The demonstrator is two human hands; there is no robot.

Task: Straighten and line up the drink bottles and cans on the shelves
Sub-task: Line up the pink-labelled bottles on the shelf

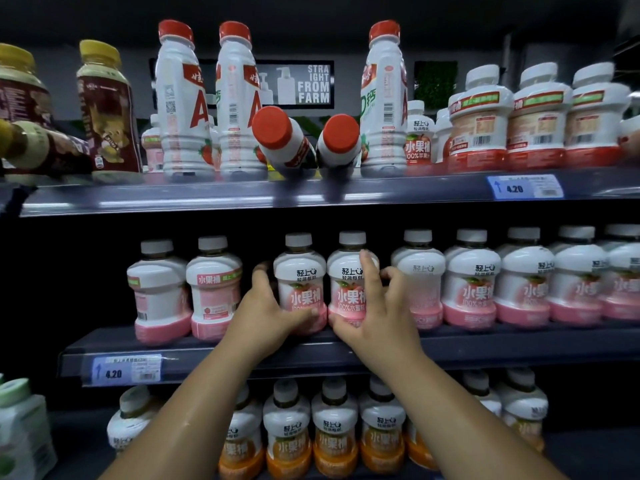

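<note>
A row of squat pink-and-white bottles with grey caps stands on the middle shelf (207, 355). My left hand (268, 308) grips one pink bottle (300, 278) from its left side, thumb across its base. Beside it, my right hand (375, 317) wraps a second pink bottle (348, 271), with the index finger up its front. Both bottles stand upright, labels facing me. Two pink bottles at the left (157, 292) are turned with their labels sideways. On the top shelf, two red-capped white bottles (282, 140) lie tipped over with caps toward me.
Tall red-capped white bottles (180, 109) stand on the top shelf, brown yellow-capped bottles (107, 109) at its left, one lying down. Squat red-label bottles (481, 123) fill its right. Orange bottles (334, 431) line the bottom shelf. Price tags (126, 370) hang on shelf edges.
</note>
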